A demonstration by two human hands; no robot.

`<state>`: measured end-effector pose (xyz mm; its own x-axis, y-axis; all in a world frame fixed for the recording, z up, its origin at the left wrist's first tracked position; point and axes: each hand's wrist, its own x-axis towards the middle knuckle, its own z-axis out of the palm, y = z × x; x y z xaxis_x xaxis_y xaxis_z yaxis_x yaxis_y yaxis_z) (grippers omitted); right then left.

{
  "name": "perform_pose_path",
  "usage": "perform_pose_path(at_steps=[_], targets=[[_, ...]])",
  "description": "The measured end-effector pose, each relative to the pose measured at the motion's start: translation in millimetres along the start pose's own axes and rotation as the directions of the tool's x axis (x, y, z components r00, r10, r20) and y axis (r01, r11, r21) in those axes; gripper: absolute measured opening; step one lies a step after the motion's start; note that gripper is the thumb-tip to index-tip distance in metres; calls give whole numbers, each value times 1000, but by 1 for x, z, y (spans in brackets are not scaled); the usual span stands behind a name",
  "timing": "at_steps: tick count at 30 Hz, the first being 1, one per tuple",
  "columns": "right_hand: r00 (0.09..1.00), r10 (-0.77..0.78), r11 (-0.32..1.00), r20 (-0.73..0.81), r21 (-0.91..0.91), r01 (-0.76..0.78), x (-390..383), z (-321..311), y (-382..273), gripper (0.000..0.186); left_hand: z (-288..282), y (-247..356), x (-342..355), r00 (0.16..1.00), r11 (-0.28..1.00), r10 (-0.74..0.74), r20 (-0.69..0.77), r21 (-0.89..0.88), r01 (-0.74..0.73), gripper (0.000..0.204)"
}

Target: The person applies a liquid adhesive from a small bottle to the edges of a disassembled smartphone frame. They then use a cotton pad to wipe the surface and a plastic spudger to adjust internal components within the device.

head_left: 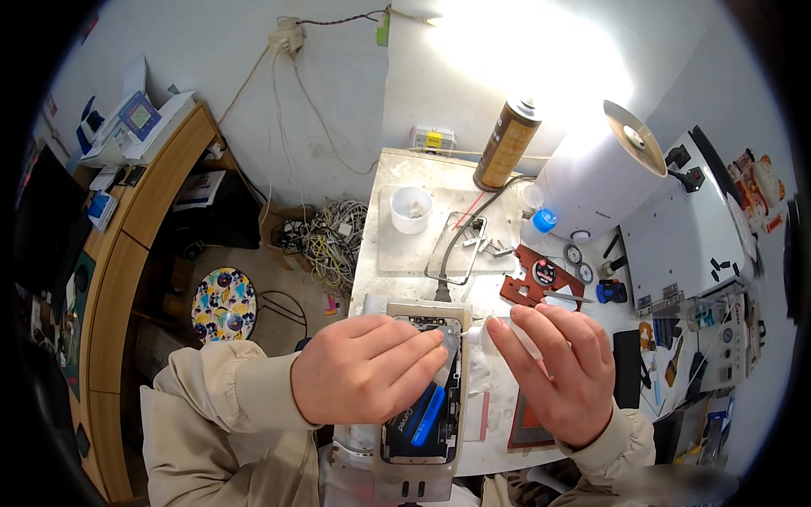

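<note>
An opened phone (422, 448) with a dark interior and a blue strip (429, 416) lies on a pale metal device (460, 313). My left hand (363, 372) is over its upper left part, fingers curved and pressed together at a small greyish piece; what they grip is hidden. My right hand (553, 380), at the phone's right, grips a small white bottle (517, 334) lying sideways, its narrow nozzle pointing left at the phone's upper edge, close to my left fingertips.
On the worktable (372, 262) are a white cup (410, 218), a tall can (505, 144), a blue-capped container (543, 221), a brown fixture (528, 283) and a white cylinder appliance (596, 177). A grey machine (680, 245) stands right; a desk (127, 279) and patterned stool (221, 300) are left.
</note>
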<state>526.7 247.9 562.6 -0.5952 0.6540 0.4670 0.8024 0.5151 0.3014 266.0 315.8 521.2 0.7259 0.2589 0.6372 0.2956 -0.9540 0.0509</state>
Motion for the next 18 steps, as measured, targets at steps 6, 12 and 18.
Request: perform_pose_path(at_steps=[6,12,18], targets=[[1000,-2,1000,-7,-9,2,1,-3,0,37,-2,0,0,1000,1000,-1,14,-1,1,28],[1000,-13,1000,-12,-17,13,3,-4,0,37,-2,8,-5,1000,999,-8,2,34,8,28],[1000,-10,1000,-9,-4,10,3,-3,-2,36,0,9,-5,1000,999,-6,-2,50,6,27]])
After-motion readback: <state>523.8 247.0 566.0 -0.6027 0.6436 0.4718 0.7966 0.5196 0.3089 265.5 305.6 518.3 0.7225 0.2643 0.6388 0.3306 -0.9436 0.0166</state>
